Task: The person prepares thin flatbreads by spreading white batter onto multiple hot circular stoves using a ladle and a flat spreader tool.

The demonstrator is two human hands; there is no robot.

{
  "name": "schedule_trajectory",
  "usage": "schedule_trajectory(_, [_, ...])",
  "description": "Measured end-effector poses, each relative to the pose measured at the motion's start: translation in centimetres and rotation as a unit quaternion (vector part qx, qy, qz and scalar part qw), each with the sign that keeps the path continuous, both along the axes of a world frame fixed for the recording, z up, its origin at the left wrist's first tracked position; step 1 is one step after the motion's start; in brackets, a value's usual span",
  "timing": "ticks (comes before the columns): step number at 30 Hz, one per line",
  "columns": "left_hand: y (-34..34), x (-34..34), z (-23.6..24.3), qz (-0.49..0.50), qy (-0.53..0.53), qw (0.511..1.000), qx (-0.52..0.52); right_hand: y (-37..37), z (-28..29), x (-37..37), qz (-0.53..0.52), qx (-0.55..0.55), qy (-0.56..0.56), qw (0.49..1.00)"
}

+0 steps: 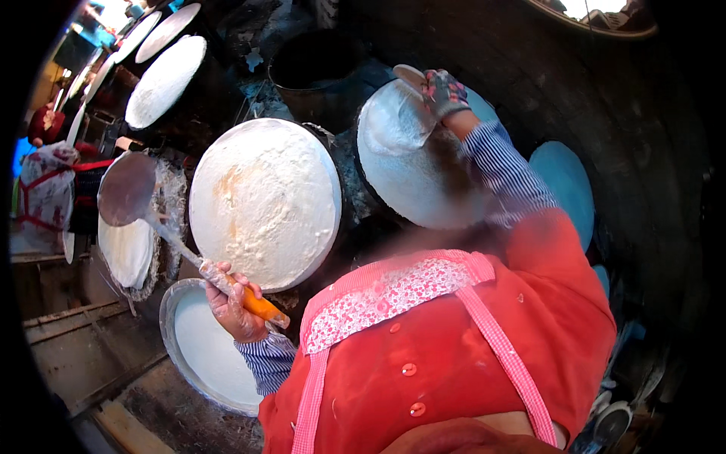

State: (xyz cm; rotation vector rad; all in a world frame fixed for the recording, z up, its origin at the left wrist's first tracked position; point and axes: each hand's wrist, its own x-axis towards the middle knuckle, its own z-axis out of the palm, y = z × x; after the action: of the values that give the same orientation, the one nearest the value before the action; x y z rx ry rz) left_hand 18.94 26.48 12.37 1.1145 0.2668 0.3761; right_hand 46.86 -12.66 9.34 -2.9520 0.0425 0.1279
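Ladle — white discs around — dim, cluttered room.

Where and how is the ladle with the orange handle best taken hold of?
The ladle is probably best gripped by its orange handle, coming from the wearer's side, fingers wrapped around it. The handle's end points down and right towards the body, while the wide, round bowl lies beyond the slimmer shaft. The left hand grips this handle now.

We're in a kitchen-like food workshop, ladle, large white round ahead, white discs far left, white-filled basin near left
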Motion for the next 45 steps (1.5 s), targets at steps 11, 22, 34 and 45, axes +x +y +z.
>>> schedule_trajectory(11, [-1.5, -7.6, 0.6, 0.134, 0.007, 0.991, -0.014, 2.1, -0.1, -5.8, 0.254, 0.048, -0.005, 0.966])
schedule_trajectory(22, [-3.0, -14.7, -0.6, 0.25, 0.019, 0.968, -0.031, -1.3, 1.4, -6.6, 0.223, 0.053, -0.069, 0.971])
schedule_trajectory(34, [-3.2, -19.0, -3.8, 0.294, 0.068, 0.95, -0.078, -0.8, -0.4, -8.8, 0.498, 0.071, -0.081, 0.861])
schedule_trajectory(45, [-2.1, -23.4, -8.4, 0.315, 0.104, 0.936, -0.115, -8.0, 2.5, -9.1, 0.473, 0.129, -0.017, 0.872])
